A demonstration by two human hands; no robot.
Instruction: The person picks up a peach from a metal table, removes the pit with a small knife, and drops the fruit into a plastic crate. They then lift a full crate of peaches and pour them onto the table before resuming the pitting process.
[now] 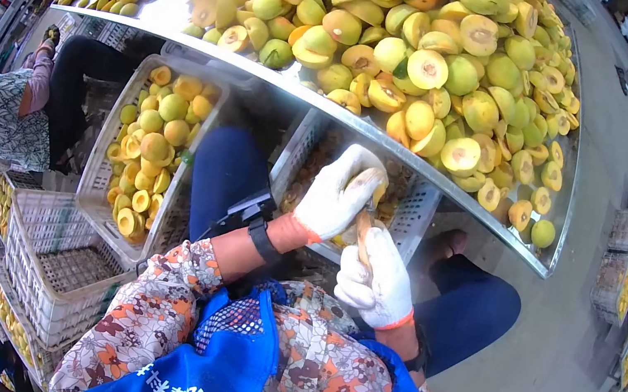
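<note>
My left hand, in a white glove, is closed around a yellowish peach half, mostly hidden by the fingers. In my gloved right hand is a wooden-handled tool, its upper end meeting the fruit at my left fingers. The tool's tip cannot be made out. Both hands are above a white crate with brownish bits inside, between my knees. Just beyond them, a metal-edged table bears a heap of yellow-green peach halves, many with the cut face up.
A crate of peach halves stands to the left of my leg. Nearer me is a white slatted crate atop others. A person sits at far left. More fruit-filled crates line the right side.
</note>
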